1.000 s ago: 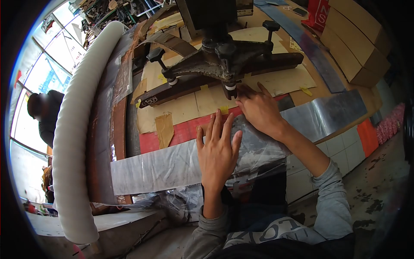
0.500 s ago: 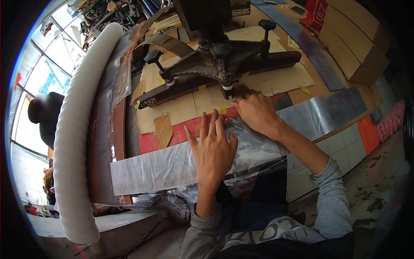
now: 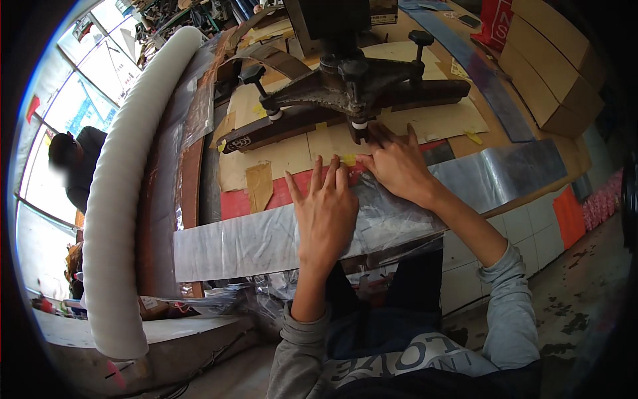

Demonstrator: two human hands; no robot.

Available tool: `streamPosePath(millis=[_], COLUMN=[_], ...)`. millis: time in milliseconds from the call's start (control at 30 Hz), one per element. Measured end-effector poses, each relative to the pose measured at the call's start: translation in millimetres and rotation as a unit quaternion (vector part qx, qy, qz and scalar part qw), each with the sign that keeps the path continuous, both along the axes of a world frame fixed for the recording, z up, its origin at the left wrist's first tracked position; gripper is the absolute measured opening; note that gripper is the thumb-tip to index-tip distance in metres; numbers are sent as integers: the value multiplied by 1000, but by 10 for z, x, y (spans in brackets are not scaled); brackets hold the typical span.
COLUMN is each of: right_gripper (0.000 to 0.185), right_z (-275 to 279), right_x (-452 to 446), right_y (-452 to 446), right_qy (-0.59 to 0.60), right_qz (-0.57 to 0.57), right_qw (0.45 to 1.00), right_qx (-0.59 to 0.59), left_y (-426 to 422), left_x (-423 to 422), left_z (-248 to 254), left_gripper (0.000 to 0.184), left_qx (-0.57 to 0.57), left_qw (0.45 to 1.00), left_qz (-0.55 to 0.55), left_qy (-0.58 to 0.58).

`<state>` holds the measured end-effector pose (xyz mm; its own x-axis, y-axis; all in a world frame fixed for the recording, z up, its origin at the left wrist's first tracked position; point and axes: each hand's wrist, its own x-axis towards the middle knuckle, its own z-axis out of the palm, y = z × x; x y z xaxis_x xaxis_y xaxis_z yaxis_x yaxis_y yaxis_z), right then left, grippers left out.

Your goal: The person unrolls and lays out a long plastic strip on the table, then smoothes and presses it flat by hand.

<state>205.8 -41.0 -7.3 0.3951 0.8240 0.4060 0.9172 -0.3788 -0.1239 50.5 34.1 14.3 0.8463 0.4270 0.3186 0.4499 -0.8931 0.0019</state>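
My left hand (image 3: 327, 223) lies flat with its fingers spread, on a clear plastic sheet (image 3: 232, 251) along the table's near edge. Its fingertips reach onto a red strip (image 3: 240, 204) behind the sheet. Farther right, my right hand (image 3: 400, 169) rests palm down with fingers apart, its fingertips close to a long dark metal bar (image 3: 286, 132). Whether these fingertips touch the bar I cannot tell. A black cast bracket (image 3: 319, 93) with knobbed screws carries the bar above a pale board (image 3: 266, 169). Brown tape (image 3: 259, 186) crosses the board and the red strip.
A thick white foam roll (image 3: 123, 199) stands along the left side. Behind it a person (image 3: 83, 159) is partly visible. Cardboard boxes (image 3: 551, 73), a red bag (image 3: 493, 26) and a phone (image 3: 469, 21) sit at the back right. A bluish plastic strip (image 3: 492, 100) crosses the right side.
The view has shifted slightly. My right hand's fingers have spread a little, with one lifted. My left hand stays flat at nearly the same place on the sheet.
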Motion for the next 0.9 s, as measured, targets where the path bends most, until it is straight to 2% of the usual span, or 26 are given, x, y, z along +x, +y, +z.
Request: streamPosePath(millis=[100, 233, 600, 900], right_gripper=[53, 55, 50, 52], right_z=[-16, -50, 21, -36], right_x=[9, 15, -12, -4], right_y=[8, 12, 6, 22], right_qy=[-8, -6, 4, -21], right_qz=[-4, -10, -28, -20], right_qw=[1000, 1000, 999, 1000], right_qx=[-9, 0, -47, 5], left_y=[-5, -53, -14, -14], left_x=[53, 49, 69, 84], left_z=[-22, -91, -70, 27], left_gripper=[36, 43, 47, 39], left_qx=[-42, -72, -65, -61], left_qw=[998, 995, 997, 998], left_qz=[-6, -40, -41, -22], left_qy=[-35, -53, -31, -2])
